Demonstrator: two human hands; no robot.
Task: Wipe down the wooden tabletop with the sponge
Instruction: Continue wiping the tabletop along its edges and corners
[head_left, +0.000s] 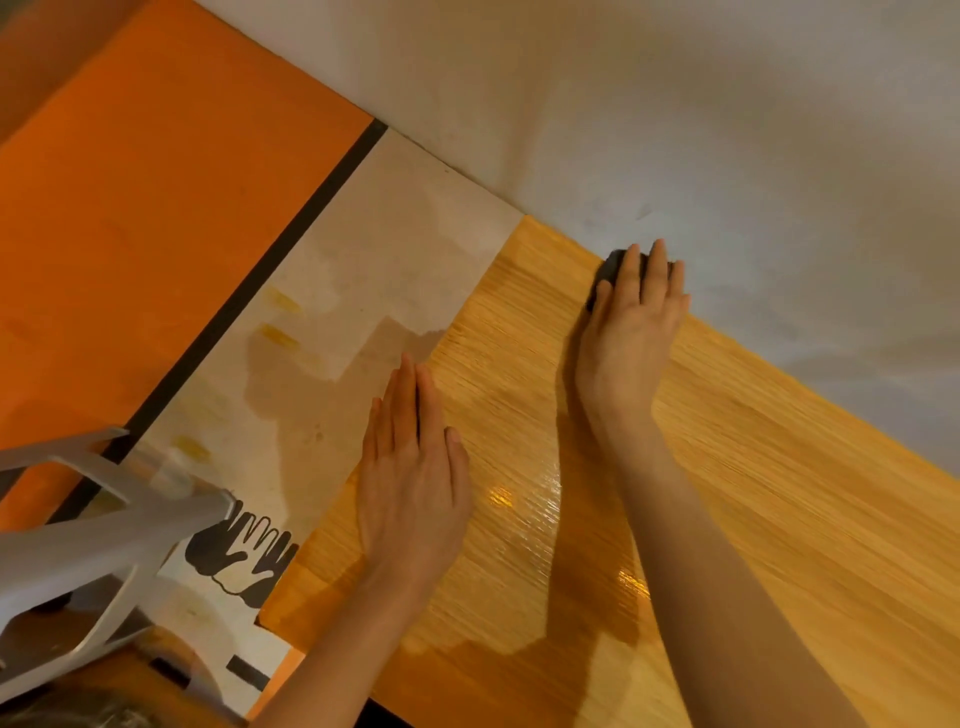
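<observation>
Surface (753, 467) mid-wipe, sheen near centre. Left hand (415, 467) flat, released, bracing at left edge. Right hand (631, 322) presses sponge (609, 267) at far edge by wall. Next: probably drag it back along grain.

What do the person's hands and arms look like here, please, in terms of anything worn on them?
Both are bare. The left hand and the right hand have no gloves, and I can see no rings, watch or bracelet. Both forearms are uncovered as far as the picture shows, with no sleeve in sight. The fingernails look short and unpainted.
</observation>
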